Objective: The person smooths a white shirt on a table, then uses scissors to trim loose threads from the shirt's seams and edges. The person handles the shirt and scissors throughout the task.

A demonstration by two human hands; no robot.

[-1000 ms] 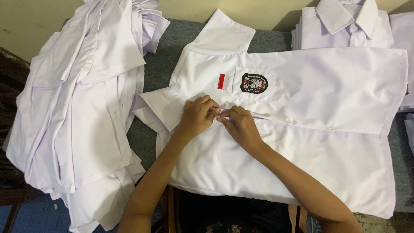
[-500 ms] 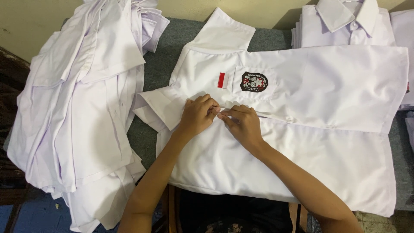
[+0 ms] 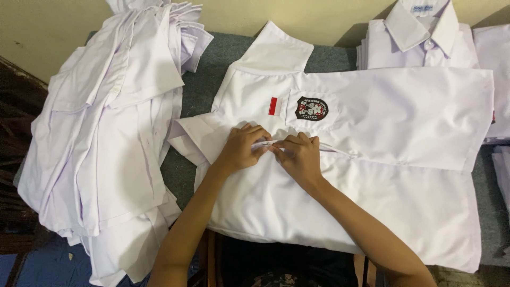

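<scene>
Here, both hands on white shirt (image 3: 372, 122)

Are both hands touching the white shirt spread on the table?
Touching. The head view shows the left hand and right hand pinching the shirt along its front edge.

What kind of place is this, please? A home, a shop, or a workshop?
Probably a small garment workshop or a uniform packing place. Both hands, left hand and right hand, pinch the front of a white shirt on a grey table, between an unfolded pile and a folded stack.
</scene>
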